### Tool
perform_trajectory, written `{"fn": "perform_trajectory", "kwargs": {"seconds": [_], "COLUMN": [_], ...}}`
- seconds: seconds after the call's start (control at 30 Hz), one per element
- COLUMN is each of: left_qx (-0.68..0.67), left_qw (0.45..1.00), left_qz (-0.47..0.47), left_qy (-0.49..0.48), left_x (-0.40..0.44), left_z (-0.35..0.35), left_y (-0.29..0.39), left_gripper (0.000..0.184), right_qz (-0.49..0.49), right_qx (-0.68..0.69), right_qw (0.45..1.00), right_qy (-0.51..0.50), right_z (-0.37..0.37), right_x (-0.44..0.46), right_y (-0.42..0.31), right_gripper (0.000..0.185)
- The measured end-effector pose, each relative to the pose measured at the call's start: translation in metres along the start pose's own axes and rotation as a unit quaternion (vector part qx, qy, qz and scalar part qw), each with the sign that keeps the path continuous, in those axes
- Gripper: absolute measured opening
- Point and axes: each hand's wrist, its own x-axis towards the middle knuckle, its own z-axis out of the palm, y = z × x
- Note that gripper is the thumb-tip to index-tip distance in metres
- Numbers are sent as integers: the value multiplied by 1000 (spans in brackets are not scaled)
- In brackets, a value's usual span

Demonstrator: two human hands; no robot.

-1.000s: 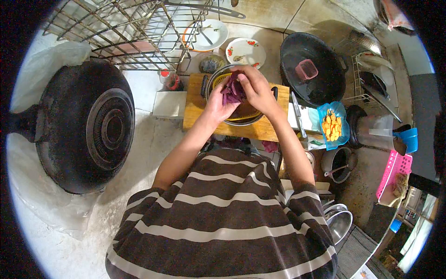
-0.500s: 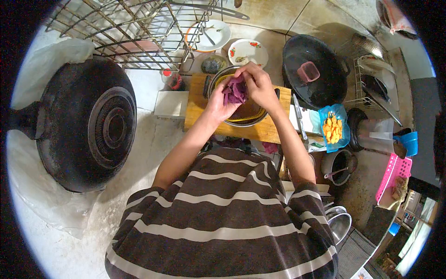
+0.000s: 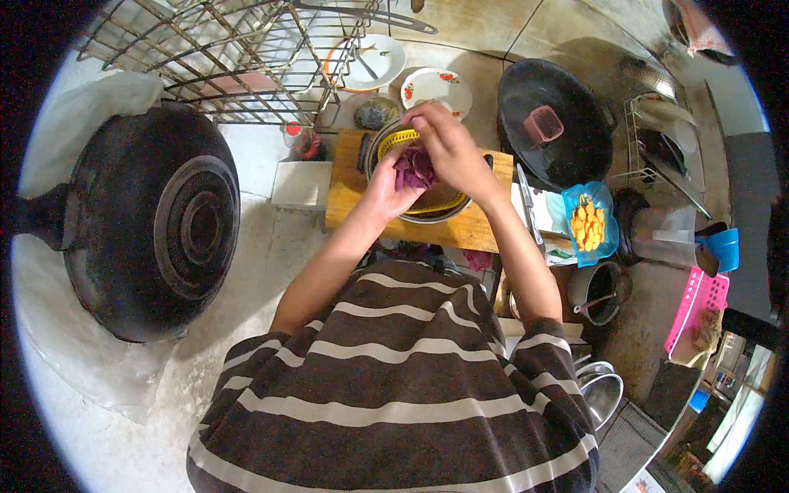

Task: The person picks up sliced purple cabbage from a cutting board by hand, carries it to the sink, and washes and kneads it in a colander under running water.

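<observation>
Purple leaf-like pieces (image 3: 415, 168) lie in my left hand (image 3: 386, 187), whose fingers curl around them. My right hand (image 3: 452, 156) is over the right side of the purple pieces, its fingers bent and close together; what its fingertips hold, if anything, is hidden. Both hands are above a yellow strainer basket (image 3: 394, 141) inside a metal pot with dark handles (image 3: 364, 152). Under the pot is a wooden board (image 3: 345, 193).
A large black wok (image 3: 152, 222) stands at left, below a wire rack (image 3: 238, 62). Behind the board are a floral plate (image 3: 436, 89) and a white bowl (image 3: 378, 62). At right are a black basin (image 3: 522, 90), a knife (image 3: 528, 201) and a blue dish of orange slices (image 3: 612, 234).
My right hand's fingers have lifted and shifted slightly left over the pot, uncovering more of the yellow basket's rim. The left hand stays around the purple pieces.
</observation>
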Motion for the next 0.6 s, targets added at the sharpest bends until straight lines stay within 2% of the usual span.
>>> {"fn": "perform_trajectory", "kwargs": {"seconds": [0.07,0.2,0.23,0.33,0.43,0.53,0.6], "left_qx": [11,17,21,4,-7,5,-1], "left_qw": [999,999,999,999,1000,998,999], "left_qz": [10,30,25,28,23,36,35], "left_qy": [32,14,36,-22,4,49,37], "left_x": [-4,-3,-2,-7,-10,-10,-8], "left_z": [14,7,7,10,18,15,10], "left_y": [-2,2,3,6,5,1,1], "left_gripper": [34,31,30,30,31,34,34], "right_qz": [-51,65,56,51,52,-4,5], "right_qx": [-236,-67,-34,-57,-97,-248,-242], "right_qw": [970,995,998,997,993,969,970], "right_qy": [-2,-20,-1,3,-35,-22,-6], "right_z": [0,-3,-2,-6,2,8,8], "right_x": [-4,-4,-3,-5,-7,-7,-8], "right_y": [-12,-5,-2,-5,-3,-16,-18], "right_gripper": [21,30,39,42,48,55,56]}}
